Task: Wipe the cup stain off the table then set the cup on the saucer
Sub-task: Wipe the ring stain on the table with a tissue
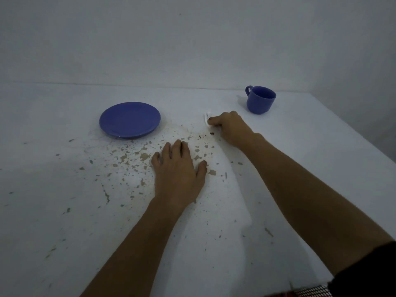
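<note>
A blue cup (260,99) stands upright at the back right of the white table (300,168), its handle turned left. A blue saucer (129,119) lies empty at the back left. My right hand (230,127) is closed around a small white tissue (207,118), pressed on the table between saucer and cup. A few dark specks (205,135) mark the surface just left of that hand. My left hand (177,168) lies flat on the table, fingers spread, nearer to me.
Worn patches of chipped paint (132,159) are scattered over the table's middle and left. A pale wall (192,39) runs behind the table. The table's right edge (353,133) slants toward me; a mesh object (312,291) shows at the bottom right.
</note>
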Tool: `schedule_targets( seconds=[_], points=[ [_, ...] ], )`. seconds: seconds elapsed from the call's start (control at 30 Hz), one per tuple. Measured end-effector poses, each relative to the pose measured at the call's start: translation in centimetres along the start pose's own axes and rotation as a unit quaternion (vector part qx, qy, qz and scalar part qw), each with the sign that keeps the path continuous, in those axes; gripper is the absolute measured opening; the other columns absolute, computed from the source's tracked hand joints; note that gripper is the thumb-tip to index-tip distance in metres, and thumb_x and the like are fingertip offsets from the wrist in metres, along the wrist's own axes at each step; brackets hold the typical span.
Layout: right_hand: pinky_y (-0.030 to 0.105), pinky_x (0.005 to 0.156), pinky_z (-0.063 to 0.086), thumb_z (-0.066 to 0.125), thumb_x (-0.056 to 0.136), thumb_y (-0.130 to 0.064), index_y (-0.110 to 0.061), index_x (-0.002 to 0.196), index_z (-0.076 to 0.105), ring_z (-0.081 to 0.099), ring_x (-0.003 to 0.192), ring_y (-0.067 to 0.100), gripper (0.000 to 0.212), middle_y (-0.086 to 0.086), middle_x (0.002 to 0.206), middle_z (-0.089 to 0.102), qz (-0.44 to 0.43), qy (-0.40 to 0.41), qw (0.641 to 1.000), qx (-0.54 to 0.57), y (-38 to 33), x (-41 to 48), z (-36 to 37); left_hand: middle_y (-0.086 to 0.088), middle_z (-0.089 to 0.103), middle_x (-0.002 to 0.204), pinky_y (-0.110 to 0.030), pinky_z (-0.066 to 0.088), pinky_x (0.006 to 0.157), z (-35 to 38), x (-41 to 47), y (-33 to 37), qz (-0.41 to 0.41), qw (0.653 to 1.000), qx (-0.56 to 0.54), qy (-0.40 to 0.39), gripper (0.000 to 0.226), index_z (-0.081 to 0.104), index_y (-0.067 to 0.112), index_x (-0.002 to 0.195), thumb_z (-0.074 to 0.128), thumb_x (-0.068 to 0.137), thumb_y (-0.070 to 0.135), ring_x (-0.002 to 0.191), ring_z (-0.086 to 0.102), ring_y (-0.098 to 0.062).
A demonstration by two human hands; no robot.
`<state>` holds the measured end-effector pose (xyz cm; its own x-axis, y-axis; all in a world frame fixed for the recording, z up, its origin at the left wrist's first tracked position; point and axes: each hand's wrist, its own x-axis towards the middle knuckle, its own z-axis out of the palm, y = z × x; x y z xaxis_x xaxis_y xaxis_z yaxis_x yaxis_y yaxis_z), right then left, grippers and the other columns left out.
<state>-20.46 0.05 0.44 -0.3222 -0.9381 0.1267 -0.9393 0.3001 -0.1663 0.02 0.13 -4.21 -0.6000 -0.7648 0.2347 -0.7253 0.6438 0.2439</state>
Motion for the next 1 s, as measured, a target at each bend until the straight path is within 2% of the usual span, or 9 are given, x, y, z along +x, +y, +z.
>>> schedule_targets(
  seconds=[0.1,0.27,0.4,0.5,0.63,0.73,0.8,0.9,1.0],
  points=[
    [0.036,0.103,0.043,0.048,0.089,0.009,-0.014,0.125,0.061,0.059,0.113,0.030,0.045,0.014,0.124,0.064,0.048,0.018,0.999,0.009,0.6,0.2,0.5,-0.010,0.028,0.153,-0.054,0.016,0.111,0.0,0.0,-0.1,0.001,1.000,-0.002,0.003,0.072,0.025,0.011,0.145,0.026,0.090,0.057,0.141,0.020,-0.031],
    [0.035,0.102,0.043,0.050,0.089,0.006,-0.011,0.123,0.061,0.059,0.111,0.029,0.040,0.013,0.122,0.065,0.096,0.074,0.992,0.032,-1.1,-1.4,2.3,-0.012,0.030,0.152,-0.056,0.018,0.109,0.2,0.1,0.2,-0.004,1.000,0.000,0.006,0.072,0.026,0.009,0.144,0.027,0.089,0.055,0.140,0.021,-0.033],
    [0.040,0.097,0.047,0.048,0.083,0.011,-0.008,0.117,0.064,0.061,0.106,0.033,0.042,0.016,0.114,0.068,0.052,0.076,0.996,0.019,-3.1,-3.1,3.1,-0.012,0.029,0.152,-0.056,0.017,0.110,0.5,0.1,0.3,-0.009,1.000,-0.004,0.005,0.073,0.026,0.008,0.144,0.027,0.088,0.055,0.140,0.020,-0.034],
    [0.039,0.098,0.045,0.049,0.086,0.008,-0.013,0.124,0.061,0.060,0.109,0.031,0.044,0.014,0.120,0.066,0.021,0.070,0.997,0.001,-3.1,-4.0,2.8,-0.013,0.029,0.152,-0.057,0.018,0.110,0.5,0.2,0.3,-0.009,1.000,-0.002,0.007,0.073,0.026,0.008,0.144,0.027,0.088,0.055,0.140,0.021,-0.034],
    [0.036,0.098,0.045,0.047,0.088,0.007,-0.012,0.125,0.060,0.058,0.110,0.029,0.044,0.013,0.122,0.064,0.087,0.072,0.994,0.003,-2.7,-2.9,1.8,-0.012,0.029,0.152,-0.056,0.017,0.110,0.5,0.2,0.2,-0.007,1.000,0.000,0.001,0.073,0.026,0.008,0.144,0.027,0.089,0.055,0.140,0.020,-0.034],
    [0.040,0.093,0.048,0.051,0.082,0.009,-0.007,0.117,0.061,0.060,0.103,0.032,0.040,0.015,0.114,0.064,0.016,0.044,0.999,-0.005,-4.9,-3.9,2.4,-0.012,0.029,0.152,-0.055,0.017,0.110,0.3,0.1,0.3,-0.006,1.000,-0.002,0.004,0.073,0.025,0.008,0.144,0.027,0.089,0.056,0.140,0.020,-0.034],
    [0.042,0.094,0.048,0.056,0.080,0.008,-0.010,0.122,0.059,0.059,0.106,0.034,0.046,0.016,0.118,0.062,-0.039,0.025,0.999,-0.005,-5.0,-5.2,2.6,-0.012,0.028,0.153,-0.055,0.016,0.111,0.4,0.2,0.3,-0.005,1.000,-0.001,0.005,0.073,0.025,0.009,0.145,0.026,0.089,0.056,0.140,0.020,-0.033],
    [0.038,0.100,0.044,0.048,0.088,0.007,-0.016,0.131,0.054,0.057,0.113,0.031,0.049,0.014,0.124,0.062,0.030,0.042,0.999,-0.002,-3.1,-4.2,1.8,-0.012,0.028,0.153,-0.055,0.016,0.111,0.4,0.2,0.1,-0.003,1.000,0.000,0.005,0.073,0.025,0.009,0.145,0.027,0.090,0.057,0.141,0.019,-0.033],
    [0.033,0.097,0.044,0.049,0.087,0.008,-0.010,0.127,0.056,0.058,0.109,0.029,0.044,0.015,0.122,0.062,0.068,0.054,0.996,-0.002,-3.8,-3.1,2.0,-0.012,0.029,0.152,-0.055,0.017,0.110,0.5,0.2,0.2,-0.005,1.000,0.000,0.009,0.072,0.026,0.009,0.144,0.027,0.089,0.056,0.140,0.021,-0.033]
  ],
)
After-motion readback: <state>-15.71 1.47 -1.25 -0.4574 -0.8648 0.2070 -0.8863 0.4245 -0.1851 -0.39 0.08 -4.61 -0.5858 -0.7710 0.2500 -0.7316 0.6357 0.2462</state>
